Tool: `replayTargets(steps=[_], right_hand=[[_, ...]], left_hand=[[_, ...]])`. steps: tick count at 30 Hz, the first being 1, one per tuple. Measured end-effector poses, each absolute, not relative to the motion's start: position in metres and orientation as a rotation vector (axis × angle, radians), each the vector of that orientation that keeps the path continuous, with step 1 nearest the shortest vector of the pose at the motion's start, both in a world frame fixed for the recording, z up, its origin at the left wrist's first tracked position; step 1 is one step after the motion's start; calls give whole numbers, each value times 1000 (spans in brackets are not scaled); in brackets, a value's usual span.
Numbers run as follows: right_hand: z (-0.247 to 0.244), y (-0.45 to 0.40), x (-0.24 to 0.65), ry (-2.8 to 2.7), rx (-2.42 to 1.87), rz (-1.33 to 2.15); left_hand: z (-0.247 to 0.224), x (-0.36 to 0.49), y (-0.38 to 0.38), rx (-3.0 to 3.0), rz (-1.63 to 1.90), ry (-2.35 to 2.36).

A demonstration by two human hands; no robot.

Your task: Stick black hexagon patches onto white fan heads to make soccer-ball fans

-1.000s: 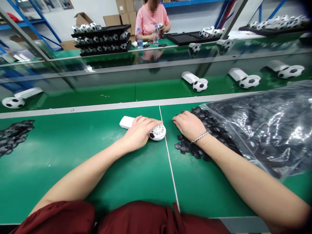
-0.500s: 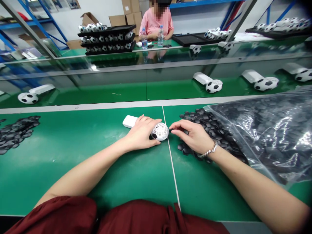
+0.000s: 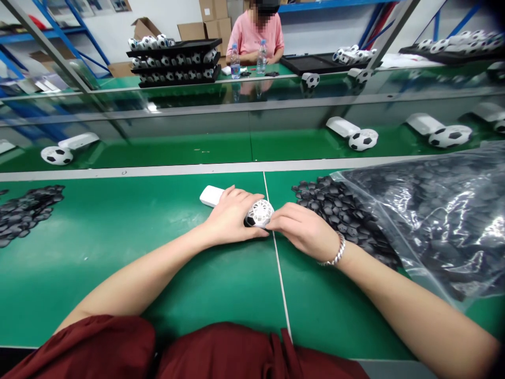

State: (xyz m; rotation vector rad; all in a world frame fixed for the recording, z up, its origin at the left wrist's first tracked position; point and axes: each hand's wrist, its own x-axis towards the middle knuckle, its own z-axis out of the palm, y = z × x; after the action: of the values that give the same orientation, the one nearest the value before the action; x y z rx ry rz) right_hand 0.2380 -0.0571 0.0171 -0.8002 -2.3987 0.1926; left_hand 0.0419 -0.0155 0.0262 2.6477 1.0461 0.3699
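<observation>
My left hand (image 3: 232,215) is wrapped around a white plastic piece with a soccer-ball-shaped head (image 3: 260,213) and a flat white handle (image 3: 212,196). The ball's upper face shows open lattice gaps, and one black patch is visible by my thumb. My right hand (image 3: 302,229) is pinched closed against the ball's right lower edge; whatever is between its fingertips is hidden. Just beyond that hand lies a heap of small black plastic pieces (image 3: 339,205), spilling from a clear plastic bag (image 3: 442,210).
Another pile of black pieces (image 3: 27,210) lies at far left. Behind a white strip runs a green conveyor belt (image 3: 221,145) carrying soccer-ball pieces (image 3: 363,139). Across it, a person in a pink shirt (image 3: 258,39) sits near stacked black trays (image 3: 177,63) and water bottles (image 3: 261,58).
My right hand has moved left, from just beside the ball with a small black piece at its fingertips to touching the ball's edge. Pieces on the belt have shifted right.
</observation>
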Motion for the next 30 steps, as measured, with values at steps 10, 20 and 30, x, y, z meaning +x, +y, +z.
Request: replayTargets(steps=[10,20,30], right_hand=[[6,-54,234,-2021,-1109,431],[-4,-47,235,-1957,-1109,898],[-11,-47,227,-1773,-1131,977]], left_hand=[[25,46,-21,2578,467,1090],[23,50,-26,2557,517,1165],[21,49,-25,2553,566,1128]])
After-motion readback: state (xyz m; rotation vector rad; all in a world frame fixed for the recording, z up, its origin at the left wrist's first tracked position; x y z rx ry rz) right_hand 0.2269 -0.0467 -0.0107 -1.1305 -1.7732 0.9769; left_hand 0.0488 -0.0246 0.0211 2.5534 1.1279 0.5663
